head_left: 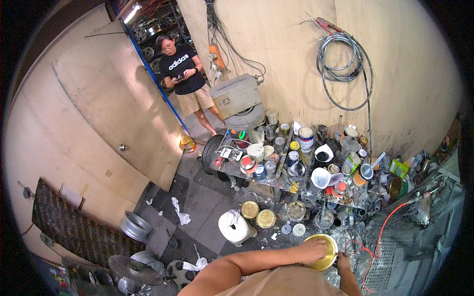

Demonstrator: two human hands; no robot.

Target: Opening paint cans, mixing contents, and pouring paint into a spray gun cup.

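On the person's side of the cluttered table's [232, 169] near edge, the gold tin [326, 265] is best kept steady, the left hand [316, 249] across its top and the right hand [342, 262] beside its rim, either grip's closure impossible to tell.

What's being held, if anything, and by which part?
Can't tell for sure: the left hand lies over the round gold can's top; the right hand is by its right side, grip hidden.

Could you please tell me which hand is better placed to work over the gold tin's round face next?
Probably the left hand: it lies over the gold tin, while the right hand is beside the tin's right edge.
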